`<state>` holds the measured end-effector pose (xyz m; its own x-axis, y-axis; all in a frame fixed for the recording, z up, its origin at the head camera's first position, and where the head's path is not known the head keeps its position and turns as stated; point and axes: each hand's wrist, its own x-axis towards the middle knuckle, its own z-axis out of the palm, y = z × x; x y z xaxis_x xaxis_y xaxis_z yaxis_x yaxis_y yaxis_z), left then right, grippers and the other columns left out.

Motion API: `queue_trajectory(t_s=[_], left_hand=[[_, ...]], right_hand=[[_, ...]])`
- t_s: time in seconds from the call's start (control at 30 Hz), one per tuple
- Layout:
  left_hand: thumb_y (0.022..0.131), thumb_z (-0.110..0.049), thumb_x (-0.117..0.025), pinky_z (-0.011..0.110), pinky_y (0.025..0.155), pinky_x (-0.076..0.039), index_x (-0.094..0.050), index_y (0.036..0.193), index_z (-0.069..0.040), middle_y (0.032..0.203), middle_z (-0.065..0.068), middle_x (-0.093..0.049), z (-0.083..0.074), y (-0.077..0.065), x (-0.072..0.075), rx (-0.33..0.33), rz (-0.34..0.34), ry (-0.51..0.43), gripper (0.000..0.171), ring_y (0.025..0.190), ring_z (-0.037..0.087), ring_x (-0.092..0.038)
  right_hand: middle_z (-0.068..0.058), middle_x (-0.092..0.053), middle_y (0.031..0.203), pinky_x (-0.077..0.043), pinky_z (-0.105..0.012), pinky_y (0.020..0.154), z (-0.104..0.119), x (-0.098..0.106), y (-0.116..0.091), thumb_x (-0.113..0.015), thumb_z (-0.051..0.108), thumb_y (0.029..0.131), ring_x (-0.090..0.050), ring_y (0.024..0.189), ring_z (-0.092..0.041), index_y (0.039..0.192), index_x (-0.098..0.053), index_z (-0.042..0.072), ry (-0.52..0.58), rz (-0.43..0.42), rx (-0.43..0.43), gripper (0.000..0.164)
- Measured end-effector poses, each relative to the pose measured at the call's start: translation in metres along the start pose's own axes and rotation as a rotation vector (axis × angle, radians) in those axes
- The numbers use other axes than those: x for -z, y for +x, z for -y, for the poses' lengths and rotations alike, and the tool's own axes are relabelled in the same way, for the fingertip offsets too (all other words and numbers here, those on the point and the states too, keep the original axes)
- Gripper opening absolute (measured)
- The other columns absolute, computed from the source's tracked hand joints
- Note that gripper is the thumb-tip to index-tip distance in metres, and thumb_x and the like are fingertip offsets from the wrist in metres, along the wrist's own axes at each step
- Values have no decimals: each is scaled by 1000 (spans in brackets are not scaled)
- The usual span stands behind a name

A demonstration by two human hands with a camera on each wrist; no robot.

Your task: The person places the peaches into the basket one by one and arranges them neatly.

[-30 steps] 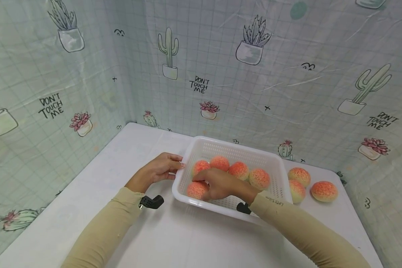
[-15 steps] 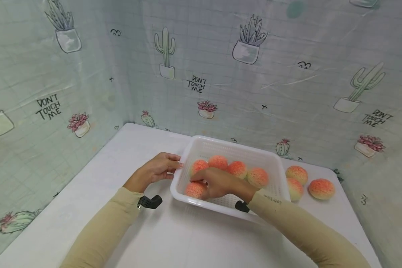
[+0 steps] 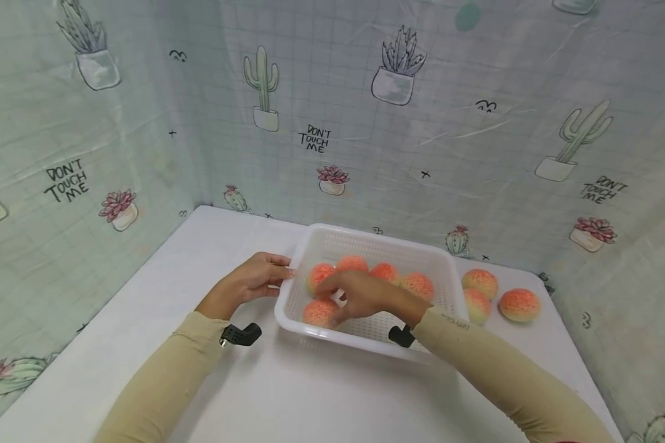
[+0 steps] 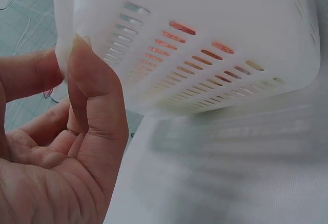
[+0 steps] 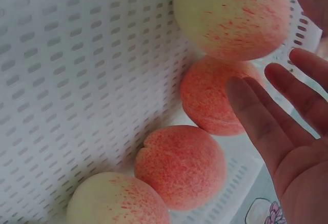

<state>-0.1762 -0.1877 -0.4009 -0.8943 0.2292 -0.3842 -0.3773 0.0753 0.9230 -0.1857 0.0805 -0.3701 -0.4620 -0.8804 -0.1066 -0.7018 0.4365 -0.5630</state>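
My left hand [image 3: 257, 277] pinches the left rim of a white perforated plastic basket [image 3: 343, 337]; in the left wrist view, the thumb [image 4: 95, 75] presses on the rim from outside. Inside the basket, my right hand [image 3: 360, 294] hovers by a peach [image 3: 318, 312] in the near left corner. The right wrist view shows the fingers [image 5: 256, 121] spread and relaxed, with a gap between them and that peach [image 5: 230, 19]. Several more peaches [image 3: 417, 286] lie in a row toward the basket's back, partly covered by the right hand.
To the right of the basket, three loose peaches [image 3: 519, 306] lie on the white table [image 3: 321, 394]. Plant-printed sheeting [image 3: 343, 123] hangs behind and at both sides. A black wrist camera mount [image 3: 241, 334] juts out from the left wrist.
My right hand's fingers have loosened and lifted off the corner peach, which stays in place. My left hand keeps its hold on the rim. The head view has turned slightly right.
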Motion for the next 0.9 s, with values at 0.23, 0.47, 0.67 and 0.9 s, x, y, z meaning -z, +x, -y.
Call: queue_trajectory(t_s=[0.23,0.47,0.67,0.9], left_hand=[[99,-9,-66,32,80,-61,-55,143,3,114,5,-69,0,0,0,4,-3,2,47,94,17,-67],[100,-9,-65,33,83,-61,-52,146,3,119,6,-68,-1,1,-1,22,-5,6,49,97,17,-67],[99,-8,-66,33,82,-61,-52,145,3,117,5,-69,0,3,-1,21,3,-5,49,96,17,-67],[99,-7,-66,33,81,-61,-53,143,5,111,3,-70,-1,2,-1,9,16,-19,48,94,16,-69]], right_hand=[[-9,-69,137,-58,-48,102,-1,23,-24,-89,19,83,-65,125,-35,136,-68,10,85,-68,-115,58],[-14,-66,142,-57,-52,104,-16,46,-59,-90,23,82,-65,127,-37,140,-65,9,123,-168,-220,64],[-16,-62,147,-58,-48,102,-37,66,-96,-87,24,86,-66,128,-39,143,-63,12,154,-248,-316,63],[-21,-59,149,-58,-51,101,-60,83,-138,-82,32,90,-66,126,-41,148,-57,9,136,-337,-438,67]])
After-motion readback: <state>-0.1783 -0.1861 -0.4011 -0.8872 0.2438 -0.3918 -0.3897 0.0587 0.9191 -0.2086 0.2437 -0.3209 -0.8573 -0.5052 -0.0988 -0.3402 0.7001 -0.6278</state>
